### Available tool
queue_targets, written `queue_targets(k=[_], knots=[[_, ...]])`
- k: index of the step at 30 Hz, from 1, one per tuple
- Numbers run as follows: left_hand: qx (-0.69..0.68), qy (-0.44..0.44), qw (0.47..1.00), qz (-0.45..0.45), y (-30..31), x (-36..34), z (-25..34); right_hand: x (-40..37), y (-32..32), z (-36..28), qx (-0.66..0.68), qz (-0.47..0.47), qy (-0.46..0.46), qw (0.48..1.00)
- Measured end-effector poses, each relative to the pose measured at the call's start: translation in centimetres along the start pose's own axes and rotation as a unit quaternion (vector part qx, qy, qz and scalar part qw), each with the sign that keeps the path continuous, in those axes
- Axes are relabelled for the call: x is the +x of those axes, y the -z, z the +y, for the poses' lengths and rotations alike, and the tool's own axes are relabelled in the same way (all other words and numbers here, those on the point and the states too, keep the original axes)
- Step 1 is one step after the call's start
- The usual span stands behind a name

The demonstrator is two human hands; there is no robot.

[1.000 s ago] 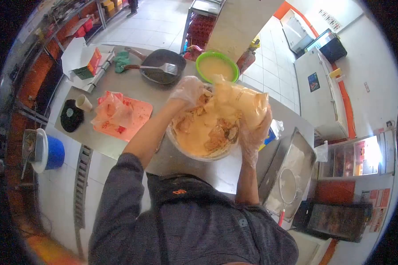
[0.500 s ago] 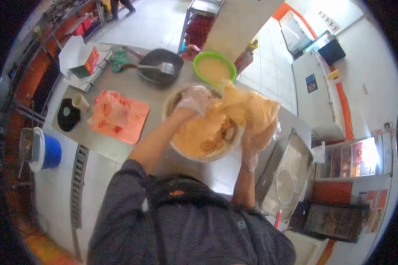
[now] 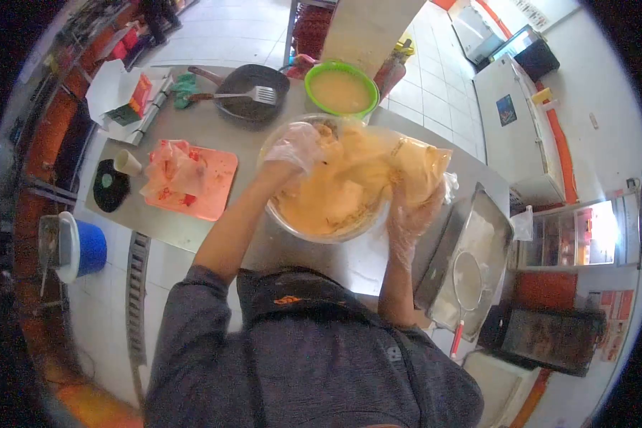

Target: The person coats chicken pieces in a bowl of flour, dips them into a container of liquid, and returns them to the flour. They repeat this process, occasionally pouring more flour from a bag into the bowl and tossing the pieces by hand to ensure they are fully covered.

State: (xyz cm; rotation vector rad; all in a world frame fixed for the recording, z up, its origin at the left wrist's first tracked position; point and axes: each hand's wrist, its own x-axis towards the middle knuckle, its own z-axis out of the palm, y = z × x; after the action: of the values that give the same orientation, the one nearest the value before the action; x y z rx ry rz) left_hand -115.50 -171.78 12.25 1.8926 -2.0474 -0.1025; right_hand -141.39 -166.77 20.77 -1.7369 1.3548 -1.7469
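A large round bowl (image 3: 321, 237) stands on the metal table before me, with pale orange powder (image 3: 321, 200) spread over most of it and some brown pieces showing. My right hand (image 3: 412, 217), in a clear plastic glove, grips a plastic bag (image 3: 422, 165) of the same orange colour from below. The bag lies tilted over the bowl's right side, its mouth toward the middle. My left hand (image 3: 296, 148), also gloved, is over the left part of the bowl, fingertips at the powder; its fingers are blurred.
Behind the bowl are a green basin (image 3: 342, 93) of cloudy liquid and a dark pan (image 3: 248, 107) with a spatula (image 3: 260, 95) across it. On the left lies a pink board (image 3: 217, 178) bearing a plastic bag. A metal tray (image 3: 446, 310) with a strainer (image 3: 468, 282) stands right.
My left hand has moved left and up a little toward the bowl's rim. More powder covers the brown pieces. The right hand still holds the bag tilted; the whole view has shifted slightly.
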Motion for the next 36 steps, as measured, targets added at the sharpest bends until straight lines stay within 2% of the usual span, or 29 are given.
queue_targets(k=[1, 3, 4, 6, 7, 9, 10, 12, 13, 15, 16, 18, 19, 21, 22, 23, 24, 25, 26, 27, 28, 30, 31, 33, 34, 36], knots=[[0.005, 0.003, 1.0, 0.0, 2.4, -0.1, 0.3, 0.3, -1.0, -0.3, 0.006, -0.001, -0.001, 1.0], [0.018, 0.048, 0.991, -0.121, 6.5, -0.7, 0.6, 0.0, -2.4, -1.3, -0.152, -0.066, -0.025, 0.986], [0.023, 0.05, 0.991, -0.119, 5.8, -0.7, -0.2, -0.3, -3.3, -1.2, -0.146, -0.066, -0.024, 0.987], [-0.02, 0.127, 0.988, -0.08, 4.1, -0.1, -2.8, -0.2, -5.5, -0.6, -0.053, -0.058, 0.051, 0.996], [-0.018, 0.133, 0.988, -0.077, 6.0, -0.4, -2.0, -0.1, -6.1, -0.4, -0.048, -0.061, 0.053, 0.996], [-0.059, 0.24, 0.963, -0.111, 9.0, -1.1, -0.3, 0.1, -7.0, -0.4, -0.032, -0.099, 0.065, 0.992], [-0.057, 0.242, 0.963, -0.108, 8.1, -1.0, -1.0, 0.1, -7.1, -0.7, -0.028, -0.099, 0.066, 0.992], [0.013, 0.196, 0.98, -0.034, 6.3, -1.1, -2.0, 0.0, -7.0, -1.5, -0.051, -0.068, 0.048, 0.995], [0.012, 0.199, 0.979, -0.035, 6.4, -1.4, -1.9, -0.1, -6.8, -0.9, -0.051, -0.071, 0.048, 0.995], [-0.017, 0.151, 0.988, -0.03, 7.2, -1.6, -1.2, 0.1, -6.6, 0.8, -0.059, -0.009, -0.017, 0.998], [-0.019, 0.151, 0.988, -0.029, 7.4, -1.7, -0.6, 0.5, -6.2, -0.6, -0.06, -0.009, -0.016, 0.998], [-0.077, 0.131, 0.985, 0.082, 7.6, -1.6, 0.8, 0.9, -4.4, -3.4, 0.083, 0.032, -0.194, 0.977], [-0.079, 0.128, 0.985, 0.083, 7.8, -1.1, 1.4, 0.5, -3.9, -2.4, 0.082, 0.035, -0.193, 0.977], [-0.107, 0.095, 0.98, 0.135, 8.2, 0.2, 2.8, -0.5, -2.4, 2.0, 0.216, 0.035, -0.227, 0.949], [-0.109, 0.092, 0.98, 0.137, 8.5, 1.0, 3.6, -0.9, -1.4, 4.1, 0.215, 0.038, -0.224, 0.95], [-0.115, 0.071, 0.979, 0.15, 8.7, 1.7, 4.5, -1.3, -0.3, 6.2, 0.034, -0.065, -0.214, 0.974], [-0.119, 0.049, 0.978, 0.163, 9.0, 2.4, 5.3, -1.7, 0.6, 7.1, -0.148, -0.165, -0.196, 0.955], [-0.119, 0.046, 0.978, 0.163, 9.8, 2.8, 6.2, -2.0, 0.9, 5.7, -0.148, -0.161, -0.196, 0.956], [-0.14, 0.021, 0.982, 0.128, 10.7, 3.3, 7.0, -2.5, 0.9, 4.2, 0.131, -0.084, -0.38, 0.912], [-0.16, -0.004, 0.983, 0.093, 11.8, 3.7, 7.7, -3.0, 0.9, 3.1, 0.396, 0.003, -0.517, 0.759], [-0.159, -0.009, 0.983, 0.095, 12.9, 4.0, 8.3, -4.4, 1.0, 4.7, 0.399, 0.005, -0.514, 0.759], [-0.162, -0.077, 0.981, 0.073, 15.3, 4.1, 9.5, -7.6, 0.3, 9.8, 0.34, -0.057, -0.448, 0.825], [-0.158, -0.082, 0.981, 0.073, 16.9, 3.8, 10.2, -7.1, 0.0, 6.9, 0.345, -0.052, -0.446, 0.824], [-0.193, -0.064, 0.978, 0.048, 19.6, 3.0, 11.2, -6.3, 0.0, 1.6, 0.489, -0.043, -0.634, 0.598], [-0.187, -0.07, 0.979, 0.047, 19.0, 3.4, 10.6, -6.5, -0.2, 1.9, 0.497, -0.04, -0.63, 0.596], [-0.118, 0.01, 0.99, 0.078, 17.0, 4.3, 8.4, -6.9, -0.9, 2.5, 0.606, -0.098, -0.663, 0.429]])
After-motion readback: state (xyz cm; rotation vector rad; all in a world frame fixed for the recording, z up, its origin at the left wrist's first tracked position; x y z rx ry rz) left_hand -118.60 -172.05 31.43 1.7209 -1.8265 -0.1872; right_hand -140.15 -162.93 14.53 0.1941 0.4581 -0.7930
